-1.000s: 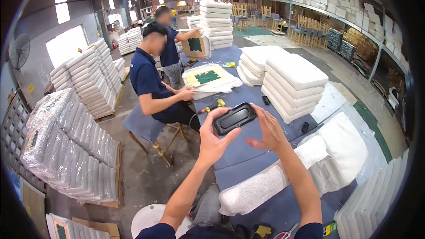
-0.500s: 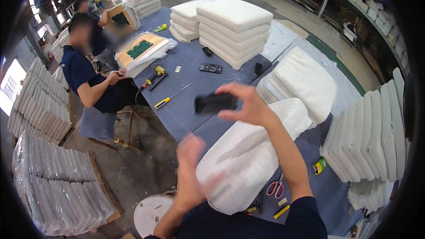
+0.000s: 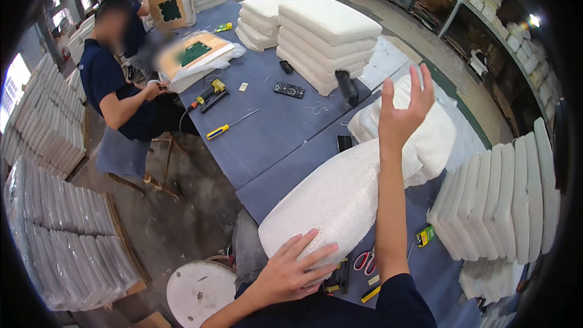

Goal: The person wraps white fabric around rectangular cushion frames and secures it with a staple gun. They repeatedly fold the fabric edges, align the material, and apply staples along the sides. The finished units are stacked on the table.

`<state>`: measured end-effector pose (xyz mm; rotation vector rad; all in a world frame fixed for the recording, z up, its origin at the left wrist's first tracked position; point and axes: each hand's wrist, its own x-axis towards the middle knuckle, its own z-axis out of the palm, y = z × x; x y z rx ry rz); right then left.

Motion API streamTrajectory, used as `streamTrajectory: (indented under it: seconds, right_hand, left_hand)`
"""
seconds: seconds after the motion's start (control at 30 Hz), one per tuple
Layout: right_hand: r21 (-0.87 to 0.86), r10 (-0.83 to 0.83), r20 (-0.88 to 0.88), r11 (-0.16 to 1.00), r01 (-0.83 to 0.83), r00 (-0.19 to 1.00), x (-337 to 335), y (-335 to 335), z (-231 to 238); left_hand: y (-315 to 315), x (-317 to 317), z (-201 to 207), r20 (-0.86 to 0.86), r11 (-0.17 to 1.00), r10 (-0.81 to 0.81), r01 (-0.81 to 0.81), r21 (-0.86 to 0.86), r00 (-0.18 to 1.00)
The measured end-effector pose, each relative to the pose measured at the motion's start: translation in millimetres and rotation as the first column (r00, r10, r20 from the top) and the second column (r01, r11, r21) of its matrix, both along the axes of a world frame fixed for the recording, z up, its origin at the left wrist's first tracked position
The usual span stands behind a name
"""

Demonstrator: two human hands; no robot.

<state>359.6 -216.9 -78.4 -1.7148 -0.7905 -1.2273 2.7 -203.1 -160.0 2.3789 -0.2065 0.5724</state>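
Observation:
A long white fabric-covered cushion (image 3: 322,191) lies across the table's near edge. My left hand (image 3: 297,270) rests on its near end, fingers spread. Raised above its far end, my right hand (image 3: 405,109) is open with fingers apart and nothing in it. Beyond that hand, a dark oblong object (image 3: 346,88) appears against the foot of a stack of white cushions (image 3: 328,36); whether it touches the table I cannot tell. A black phone-like slab (image 3: 344,143) lies beside the cushion. More white cushions (image 3: 431,136) sit behind my right forearm.
Red-handled scissors (image 3: 365,261) and a yellow-handled tool (image 3: 370,294) lie near my right elbow. On the blue-grey table (image 3: 261,140) are a screwdriver (image 3: 217,132), a staple gun (image 3: 212,94) and a black patterned case (image 3: 289,90). A co-worker (image 3: 115,79) sits at left. Cushions (image 3: 492,200) stand at right.
My right hand has let go of a black object and moved up and right. My left hand has come down onto the white cushion. A larger dark shape now shows by the stack.

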Motion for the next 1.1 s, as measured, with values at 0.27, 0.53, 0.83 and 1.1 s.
streamTrajectory:
  seconds: [0.27,0.53,0.83,1.1]
  right_hand:
    - [0.016,0.203,-0.04,0.979,-0.202,0.978,0,9,-5]
    - [0.005,0.376,-0.237,0.923,-0.385,0.896,4,40,-17]
    - [-0.087,0.402,-0.261,0.896,-0.436,0.878,-8,83,-16]
    - [0.037,0.528,-0.131,0.849,-0.528,0.839,-36,80,19]
  left_hand:
    - [11,-2,-2,0.021,0.997,0.006,-0.005,-0.078,1.0]
    - [33,-3,2,0.0,0.996,0.035,-0.035,-0.076,0.999]
    - [-7,51,31,-0.183,0.774,0.61,-0.531,0.346,0.771]
    - [23,23,35,-0.127,0.792,0.591,-0.543,0.279,0.796]
